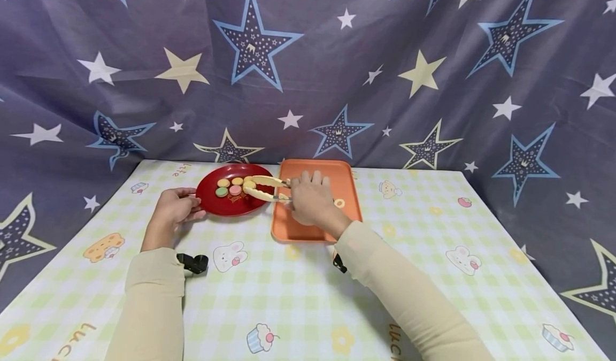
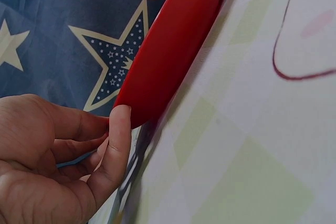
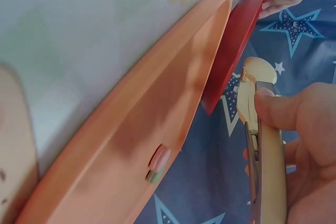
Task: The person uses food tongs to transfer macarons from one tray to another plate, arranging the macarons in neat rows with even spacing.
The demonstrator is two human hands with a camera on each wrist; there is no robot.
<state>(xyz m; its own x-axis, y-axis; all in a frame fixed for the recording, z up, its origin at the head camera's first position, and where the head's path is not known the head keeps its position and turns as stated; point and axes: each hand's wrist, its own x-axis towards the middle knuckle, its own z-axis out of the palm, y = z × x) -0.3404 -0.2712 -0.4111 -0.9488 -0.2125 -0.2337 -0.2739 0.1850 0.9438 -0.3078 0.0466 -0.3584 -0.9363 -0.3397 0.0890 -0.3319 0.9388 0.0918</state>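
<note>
In the head view my left hand (image 1: pixel 174 206) pinches the left rim of a red plate (image 1: pixel 221 206), thumb on one side and fingers on the other, as the left wrist view also shows. Several small macarons sit on this plate, among them a green macaron (image 1: pixel 221 192), a pink macaron (image 1: pixel 235 190) and a yellow macaron (image 1: pixel 223 183). My right hand (image 1: pixel 310 198) grips a pair of tongs (image 1: pixel 267 181) from above. Their cream tips reach over the plate's right half, around another yellow macaron (image 1: pixel 248 184); whether they squeeze it I cannot tell.
Right of the plate lies an orange tray (image 1: pixel 317 168), beneath my right hand. The right wrist view shows a pink macaron (image 3: pixel 160 158) with something green beside it in the tray. A checked tablecloth (image 1: pixel 289 297) covers the table; a star-patterned curtain (image 1: pixel 308 56) hangs behind.
</note>
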